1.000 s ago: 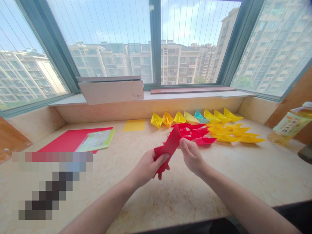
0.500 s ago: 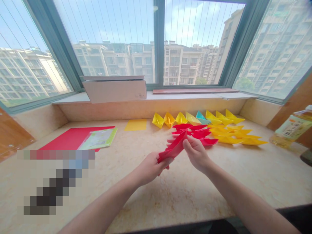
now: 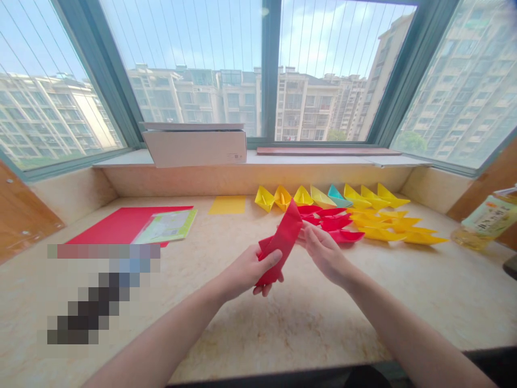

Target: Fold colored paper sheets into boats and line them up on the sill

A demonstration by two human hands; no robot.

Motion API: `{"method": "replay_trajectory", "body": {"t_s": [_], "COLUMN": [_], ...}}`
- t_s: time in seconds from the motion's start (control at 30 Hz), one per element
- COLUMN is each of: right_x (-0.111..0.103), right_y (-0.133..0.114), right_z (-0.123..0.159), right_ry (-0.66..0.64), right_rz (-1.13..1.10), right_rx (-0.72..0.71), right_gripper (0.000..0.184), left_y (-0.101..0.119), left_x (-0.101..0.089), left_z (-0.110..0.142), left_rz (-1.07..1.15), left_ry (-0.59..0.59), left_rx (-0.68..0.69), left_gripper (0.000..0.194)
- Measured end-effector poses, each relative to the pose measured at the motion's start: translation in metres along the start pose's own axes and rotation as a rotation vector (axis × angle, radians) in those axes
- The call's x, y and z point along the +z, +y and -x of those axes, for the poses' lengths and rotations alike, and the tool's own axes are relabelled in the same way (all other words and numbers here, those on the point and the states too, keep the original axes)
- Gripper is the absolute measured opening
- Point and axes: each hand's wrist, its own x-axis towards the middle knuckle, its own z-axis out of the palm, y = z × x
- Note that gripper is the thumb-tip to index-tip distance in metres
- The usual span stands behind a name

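left fingers (image 3: 272, 260) hold folded red paper (image 3: 284, 235) – right fingers (image 3: 313, 236) at its edge – boats (image 3: 337, 222) behind

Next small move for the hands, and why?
I'd probably have the right hand pinch the upper right edge of the folded red paper while the left hand holds it. The left thumb lies across its face and fingers show beneath, so it looks steadied. The right fingertips are at that edge, though I can't tell whether they grip it.
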Motion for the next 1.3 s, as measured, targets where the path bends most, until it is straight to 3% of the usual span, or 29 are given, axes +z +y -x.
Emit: {"method": "replay_trajectory", "body": {"t_s": [0.1, 0.2, 0.47, 0.6, 0.8, 0.97, 1.07, 1.2, 1.3], "right_x": [0.003, 0.005, 0.016, 0.015, 0.013, 0.021, 0.026, 0.028, 0.029], "right_y": [0.0, -0.001, -0.006, 0.001, 0.013, 0.005, 0.0, 0.004, 0.009], "right_z": [0.002, 0.003, 0.007, 0.008, 0.005, 0.006, 0.006, 0.004, 0.003], "right_ry": [-0.044, -0.02, -0.049, 0.141, 0.219, 0.023, -0.018, 0.038, 0.095], "right_rz": [0.197, 0.271, 0.252, 0.34, 0.291, 0.211, 0.199, 0.133, 0.053], "right_rx": [0.03, 0.005, 0.053, -0.003, 0.021, 0.005, -0.013, 0.039, 0.076], "right_gripper": [0.033, 0.035, 0.038, 0.04, 0.043, 0.035, 0.033, 0.03, 0.031], "left_y": [-0.001, 0.001, -0.001, -0.001, 0.002, 0.006, 0.002, -0.007, -0.01], "left_x": [0.004, 0.006, 0.01, 0.016, 0.014, 0.008, 0.007, 0.005, 0.003], "left_z": [0.001, 0.001, -0.002, -0.002, -0.001, -0.001, -0.004, -0.009, -0.009], "left_rz": [0.139, 0.142, -0.001, -0.029, -0.062, -0.031, -0.032, -0.128, -0.29], "left_ry": [-0.008, 0.014, 0.138, 0.156, 0.22, 0.301, 0.336, 0.319, 0.32], "left_rx": [-0.013, -0.023, 0.047, 0.084, 0.108, 0.127, 0.12, 0.068, 0.115], "left_gripper": [0.068, 0.077, 0.052, 0.046, 0.049, 0.052, 0.057, 0.067, 0.068]}}
